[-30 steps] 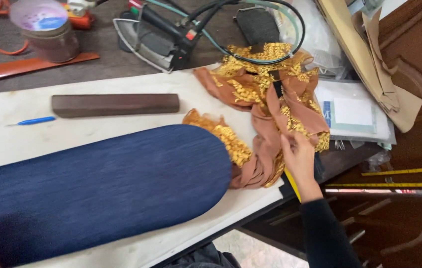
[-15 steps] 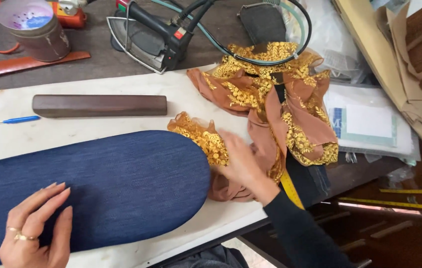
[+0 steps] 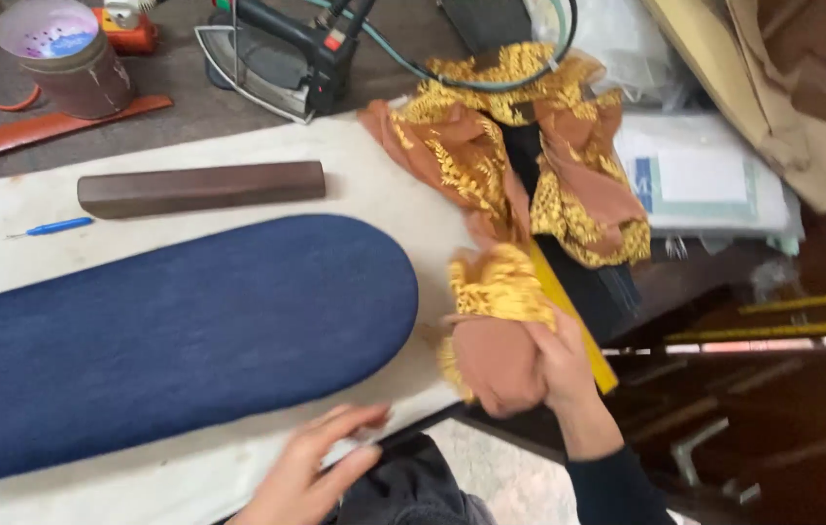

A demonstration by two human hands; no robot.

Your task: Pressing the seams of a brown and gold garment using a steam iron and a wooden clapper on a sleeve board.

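Right of the navy pressing pad [image 3: 170, 335], your right hand [image 3: 549, 374] has its grip clenched on a bunched end of the brown-and-gold fabric [image 3: 491, 292]; the rest trails up toward the iron [image 3: 282, 58]. Your left hand [image 3: 311, 472] lies released, fingers flat on the white desk [image 3: 384, 190] cover just below the pad. Risk: pull harder and the cloth could snag the yellow ruler [image 3: 568, 316] beneath it or drag against the iron's cord [image 3: 491, 78], tugging it over.
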